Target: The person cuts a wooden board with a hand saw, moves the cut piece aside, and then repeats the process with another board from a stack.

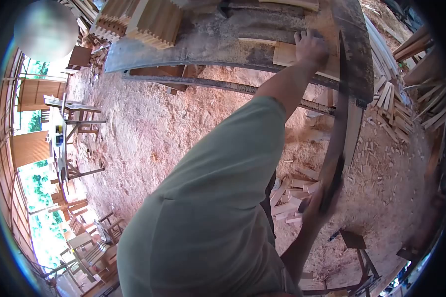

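Observation:
My left hand [312, 48], at the end of an arm in a grey-green sleeve, presses down on a pale wooden board [284, 54] on the workbench [218, 44], fingers bent over it. Along the board's right side runs a long dark handsaw [343, 94], blurred by motion, its tip over the bench and its other end low beside my body. My right hand [313, 204] is closed at the saw's lower end; its fingers are blurred and partly hidden. A thin wooden strip [256, 41] lies left of the board.
Stacks of notched wooden blocks [156, 24] stand on the bench's left end. Wood offcuts [292, 198] lie on the dusty ground below. Long strips [381, 54] and more scraps fill the right. Wooden furniture frames [77, 121] stand at left, where a person's blurred head [45, 30] shows.

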`<move>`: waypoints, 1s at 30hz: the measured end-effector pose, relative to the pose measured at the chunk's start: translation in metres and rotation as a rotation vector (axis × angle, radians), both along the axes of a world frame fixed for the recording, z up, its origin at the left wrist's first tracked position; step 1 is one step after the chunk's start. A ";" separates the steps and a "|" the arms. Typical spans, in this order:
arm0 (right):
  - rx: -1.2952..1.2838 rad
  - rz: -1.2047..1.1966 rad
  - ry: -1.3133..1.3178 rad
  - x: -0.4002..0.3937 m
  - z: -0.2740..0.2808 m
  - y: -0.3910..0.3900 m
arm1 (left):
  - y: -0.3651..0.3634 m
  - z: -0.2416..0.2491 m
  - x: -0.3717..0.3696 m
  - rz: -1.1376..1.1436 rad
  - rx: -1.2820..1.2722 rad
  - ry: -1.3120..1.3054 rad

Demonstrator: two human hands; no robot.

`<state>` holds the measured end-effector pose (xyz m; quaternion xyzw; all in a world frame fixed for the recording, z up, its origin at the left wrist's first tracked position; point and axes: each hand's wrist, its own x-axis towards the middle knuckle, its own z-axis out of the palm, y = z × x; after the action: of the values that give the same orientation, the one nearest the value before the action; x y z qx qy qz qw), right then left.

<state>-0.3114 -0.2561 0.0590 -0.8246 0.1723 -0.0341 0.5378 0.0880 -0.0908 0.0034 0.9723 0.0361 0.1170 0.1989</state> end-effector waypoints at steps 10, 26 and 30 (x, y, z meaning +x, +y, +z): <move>0.035 0.095 -0.074 0.154 0.024 0.029 | 0.014 -0.024 0.011 -0.130 0.259 0.067; 0.068 0.050 -0.173 0.098 0.008 0.023 | 0.012 -0.006 0.006 0.002 0.068 0.034; 0.070 0.065 -0.307 0.162 0.004 0.032 | 0.018 -0.008 0.007 -0.027 0.097 -0.003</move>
<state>-0.1494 -0.2238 0.0627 -0.7955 0.0620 -0.1363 0.5871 0.0951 -0.0725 -0.0042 0.9811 0.0170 0.1175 0.1530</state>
